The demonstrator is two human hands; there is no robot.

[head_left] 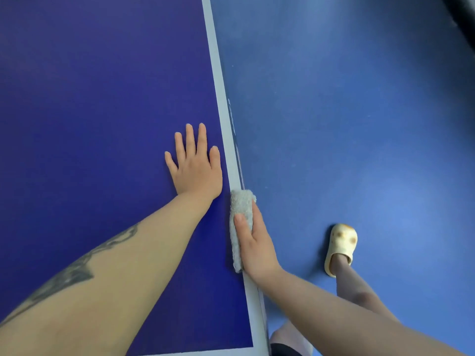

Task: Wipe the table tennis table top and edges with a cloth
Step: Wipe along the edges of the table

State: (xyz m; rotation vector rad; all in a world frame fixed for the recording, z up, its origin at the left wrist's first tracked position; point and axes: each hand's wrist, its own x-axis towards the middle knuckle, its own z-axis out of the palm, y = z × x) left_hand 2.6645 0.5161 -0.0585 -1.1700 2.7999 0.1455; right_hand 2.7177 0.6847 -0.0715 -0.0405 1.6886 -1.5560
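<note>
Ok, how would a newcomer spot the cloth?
Start at the blue table and follow its white edge line toward the near corner. The cloth is folded over that edge under the right hand. It is the only pale grey, fluffy thing there.

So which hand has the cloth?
The right hand, at the table's white edge, presses the grey cloth. The left hand lies flat and empty on the blue top.
</note>
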